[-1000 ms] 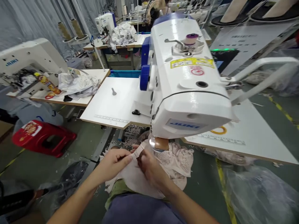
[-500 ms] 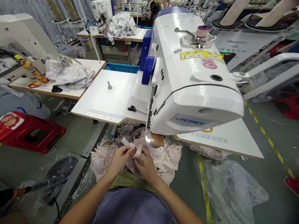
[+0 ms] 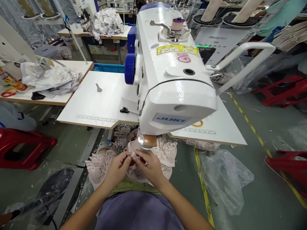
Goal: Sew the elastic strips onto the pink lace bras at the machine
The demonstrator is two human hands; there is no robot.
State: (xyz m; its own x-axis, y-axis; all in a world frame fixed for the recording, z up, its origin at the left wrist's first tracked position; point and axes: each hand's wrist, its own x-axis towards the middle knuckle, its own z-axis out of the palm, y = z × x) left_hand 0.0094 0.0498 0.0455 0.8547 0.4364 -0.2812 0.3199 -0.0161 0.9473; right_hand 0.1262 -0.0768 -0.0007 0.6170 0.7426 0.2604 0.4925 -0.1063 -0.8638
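Note:
Both my hands meet just below the head of a white JUKI sewing machine point(image 3: 172, 86). My left hand point(image 3: 118, 167) pinches a narrow pale strip point(image 3: 133, 155) at its fingertips. My right hand point(image 3: 150, 166) is closed on the same strip from the other side. Under both hands a pale pink lace garment point(image 3: 165, 153) is bunched on my lap, spilling to the left and right. The machine's needle area is hidden behind its head.
The machine's white table point(image 3: 96, 102) carries a ruler strip along its front edge. A side table point(image 3: 57, 99) at left holds a heap of white fabric. Red stools point(image 3: 21, 150) stand left and right point(image 3: 287, 163). Clear plastic bags point(image 3: 225, 175) lie on the floor.
The view has shifted right and down. My hands have stayed together under the machine head, working the strip; the strip's free end, earlier sticking up, is now tucked between my fingers.

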